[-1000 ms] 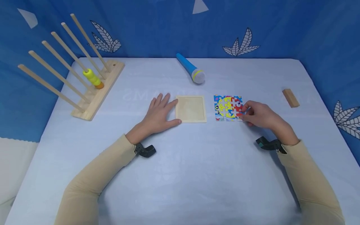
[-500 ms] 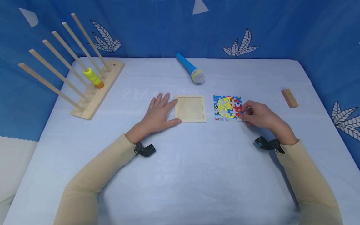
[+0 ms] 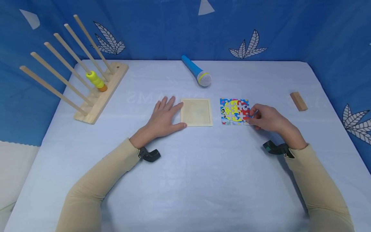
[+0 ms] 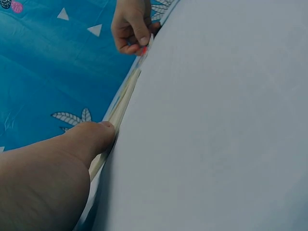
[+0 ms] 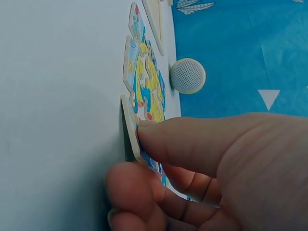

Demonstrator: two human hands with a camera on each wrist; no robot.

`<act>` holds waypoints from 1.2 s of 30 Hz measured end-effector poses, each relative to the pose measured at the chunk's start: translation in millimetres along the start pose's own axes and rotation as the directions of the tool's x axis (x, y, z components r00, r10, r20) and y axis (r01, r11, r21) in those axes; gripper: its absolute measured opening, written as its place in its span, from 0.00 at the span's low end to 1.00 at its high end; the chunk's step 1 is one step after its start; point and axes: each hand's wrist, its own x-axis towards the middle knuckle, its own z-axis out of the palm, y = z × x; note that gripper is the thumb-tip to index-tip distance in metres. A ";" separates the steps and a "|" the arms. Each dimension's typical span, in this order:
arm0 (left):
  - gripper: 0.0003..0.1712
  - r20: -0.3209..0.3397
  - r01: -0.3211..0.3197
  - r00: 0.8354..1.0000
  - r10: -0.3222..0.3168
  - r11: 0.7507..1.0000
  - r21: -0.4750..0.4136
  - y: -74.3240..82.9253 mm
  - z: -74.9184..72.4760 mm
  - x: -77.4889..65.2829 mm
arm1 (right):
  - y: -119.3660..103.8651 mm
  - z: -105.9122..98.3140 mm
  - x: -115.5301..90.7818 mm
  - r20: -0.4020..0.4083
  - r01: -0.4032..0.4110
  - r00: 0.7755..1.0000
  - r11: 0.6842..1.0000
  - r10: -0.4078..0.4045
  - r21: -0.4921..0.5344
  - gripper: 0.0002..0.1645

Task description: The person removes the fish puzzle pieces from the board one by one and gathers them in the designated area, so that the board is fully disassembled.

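Observation:
My left hand (image 3: pixel 162 119) lies with fingers spread on the table, its thumb and index fingertip at the left edge of a shallow square wooden tray (image 3: pixel 197 125). In the left wrist view the thumb (image 4: pixel 98 137) presses against the tray's side. To the tray's right lies a jigsaw puzzle (image 3: pixel 232 109) with a yellow, red and blue picture. My right hand (image 3: pixel 268 118) is at its lower right corner. The right wrist view shows thumb and fingers pinching a puzzle piece (image 5: pixel 131 122), its outer edge tilted up from the table. The fingers cover part of that piece.
Behind the tray lies a blue toy microphone (image 3: pixel 197 71). A wooden peg stand (image 3: pixel 107 100) with tall rods and several yellow and orange beads stands at the left. On the right side rests a small wooden block (image 3: pixel 299 101). A blue cloth (image 3: pixel 174 32) hangs behind the table.

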 end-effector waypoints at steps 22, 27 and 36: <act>0.50 -0.006 -0.014 1.000 0.014 1.000 0.002 -0.4 4.2 3.2 | 4.8 1.0 0.8 -0.019 -0.010 1.000 1.000 0.009 -0.021 0.18; 0.50 -0.007 -0.018 1.000 0.018 1.000 -0.001 -1.4 3.9 3.7 | 5.3 0.5 0.9 -0.019 0.003 1.000 1.000 -0.003 -0.005 0.16; 0.50 -0.001 -0.016 1.000 0.016 1.000 -0.019 -1.6 6.2 3.9 | 6.4 -1.0 0.0 0.015 0.002 1.000 1.000 -0.002 0.013 0.18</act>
